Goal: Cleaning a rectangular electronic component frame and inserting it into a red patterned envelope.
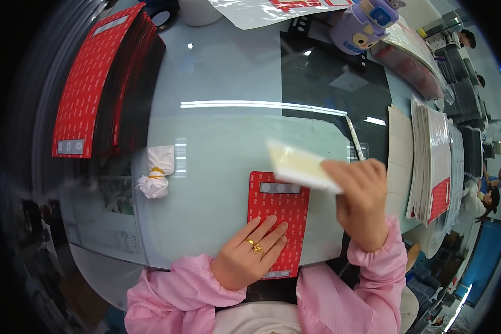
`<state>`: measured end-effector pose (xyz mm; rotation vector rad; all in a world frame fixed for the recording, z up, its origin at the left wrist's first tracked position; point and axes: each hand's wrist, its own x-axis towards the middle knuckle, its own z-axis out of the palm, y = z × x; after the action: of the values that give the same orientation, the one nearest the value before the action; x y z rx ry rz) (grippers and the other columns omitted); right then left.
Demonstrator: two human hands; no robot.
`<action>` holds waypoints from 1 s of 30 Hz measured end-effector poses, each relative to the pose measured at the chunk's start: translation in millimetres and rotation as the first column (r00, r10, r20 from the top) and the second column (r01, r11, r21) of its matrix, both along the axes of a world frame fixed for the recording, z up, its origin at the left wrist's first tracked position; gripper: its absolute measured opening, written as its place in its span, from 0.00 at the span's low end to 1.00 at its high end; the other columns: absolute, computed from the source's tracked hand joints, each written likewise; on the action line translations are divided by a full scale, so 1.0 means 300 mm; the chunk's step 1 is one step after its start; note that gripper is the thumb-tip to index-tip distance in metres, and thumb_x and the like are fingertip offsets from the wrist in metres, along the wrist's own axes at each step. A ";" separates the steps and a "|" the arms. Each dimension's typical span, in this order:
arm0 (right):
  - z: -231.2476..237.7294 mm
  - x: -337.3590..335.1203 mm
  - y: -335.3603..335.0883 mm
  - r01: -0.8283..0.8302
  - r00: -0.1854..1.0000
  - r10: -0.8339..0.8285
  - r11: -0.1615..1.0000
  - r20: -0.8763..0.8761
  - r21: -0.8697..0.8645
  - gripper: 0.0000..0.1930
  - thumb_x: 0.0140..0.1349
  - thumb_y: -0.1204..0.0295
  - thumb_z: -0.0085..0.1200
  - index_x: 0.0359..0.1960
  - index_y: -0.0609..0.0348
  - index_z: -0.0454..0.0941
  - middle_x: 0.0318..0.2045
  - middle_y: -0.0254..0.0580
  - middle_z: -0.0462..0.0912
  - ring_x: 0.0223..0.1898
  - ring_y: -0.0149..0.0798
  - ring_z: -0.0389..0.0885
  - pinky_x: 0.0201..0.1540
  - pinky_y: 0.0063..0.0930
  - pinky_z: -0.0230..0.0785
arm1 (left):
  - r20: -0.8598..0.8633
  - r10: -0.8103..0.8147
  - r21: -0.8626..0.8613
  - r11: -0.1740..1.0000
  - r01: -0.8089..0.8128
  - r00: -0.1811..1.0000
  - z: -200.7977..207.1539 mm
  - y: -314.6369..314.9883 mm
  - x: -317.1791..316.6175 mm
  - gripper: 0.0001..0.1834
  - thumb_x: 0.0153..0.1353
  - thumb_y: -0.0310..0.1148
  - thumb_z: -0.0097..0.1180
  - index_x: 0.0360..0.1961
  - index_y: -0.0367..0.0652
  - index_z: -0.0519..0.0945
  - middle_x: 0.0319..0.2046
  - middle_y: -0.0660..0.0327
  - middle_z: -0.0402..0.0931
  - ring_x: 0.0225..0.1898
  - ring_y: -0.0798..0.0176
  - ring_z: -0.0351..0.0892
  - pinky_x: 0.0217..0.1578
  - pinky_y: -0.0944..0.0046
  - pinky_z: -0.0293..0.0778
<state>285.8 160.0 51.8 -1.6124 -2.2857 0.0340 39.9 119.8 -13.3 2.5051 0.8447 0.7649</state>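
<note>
A flat red panel (277, 206) with small pale print and grey strips at both ends lies at the near edge of the glass-topped table. My left hand (250, 256), wearing gold rings, rests on it with fingers stretched out. Up and to the right, my right hand (362, 197) grips a flat, pale yellow-and-white rectangular piece (300, 166) by its right end. That piece is tilted above the panel's far end and smeared by motion, so its exact kind is unclear.
To the left stands a stack of red panels (97, 83), with a white bundle tied by a yellow band (156, 172) nearby. A thin patterned stick (354, 138) lies beyond my right hand. Stacked sheets (428, 161) line the right side; a purple bottle (359, 30) stands at the back.
</note>
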 end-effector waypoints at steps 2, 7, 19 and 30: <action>-0.011 -0.047 -0.029 -0.107 0.994 0.107 0.994 0.018 -0.032 0.25 0.45 0.85 0.58 0.49 0.58 0.83 0.45 0.39 0.87 0.41 0.41 0.82 0.54 0.44 0.64 | 0.003 0.006 0.024 1.000 -0.006 1.000 -0.007 -0.002 0.001 0.09 0.55 0.28 0.62 0.37 0.39 0.87 0.48 0.55 0.86 0.52 0.52 0.86 0.56 0.54 0.79; -0.039 -0.142 -0.035 -0.187 0.977 0.191 0.981 0.090 -0.047 0.22 0.48 0.78 0.60 0.50 0.57 0.82 0.45 0.35 0.86 0.40 0.37 0.82 0.54 0.46 0.63 | 0.025 0.024 0.036 0.999 -0.025 0.999 -0.016 -0.016 0.000 0.10 0.53 0.27 0.62 0.37 0.38 0.87 0.47 0.54 0.86 0.51 0.53 0.86 0.55 0.55 0.80; -0.078 -0.016 0.116 0.011 0.986 -0.032 0.991 0.162 0.130 0.18 0.56 0.83 0.58 0.50 0.58 0.79 0.47 0.39 0.85 0.48 0.45 0.80 0.56 0.43 0.65 | 0.257 0.045 0.026 0.998 -0.054 0.965 -0.003 -0.024 -0.032 0.11 0.51 0.27 0.70 0.37 0.40 0.87 0.40 0.59 0.87 0.44 0.52 0.88 0.42 0.54 0.84; -0.047 -0.087 -0.438 0.187 0.978 -0.210 0.863 0.005 -0.470 0.18 0.64 0.58 0.65 0.23 0.60 0.84 0.14 0.50 0.76 0.15 0.53 0.77 0.20 0.40 0.68 | 0.047 0.355 -0.876 0.463 -0.132 0.934 -0.072 -0.350 -0.171 0.18 0.71 0.38 0.57 0.28 0.36 0.85 0.19 0.56 0.81 0.17 0.61 0.79 0.21 0.63 0.73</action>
<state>259.8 28.6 37.5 -2.0478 -2.1684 0.6135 -11.5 14.9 -35.0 1.3591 1.1525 0.4845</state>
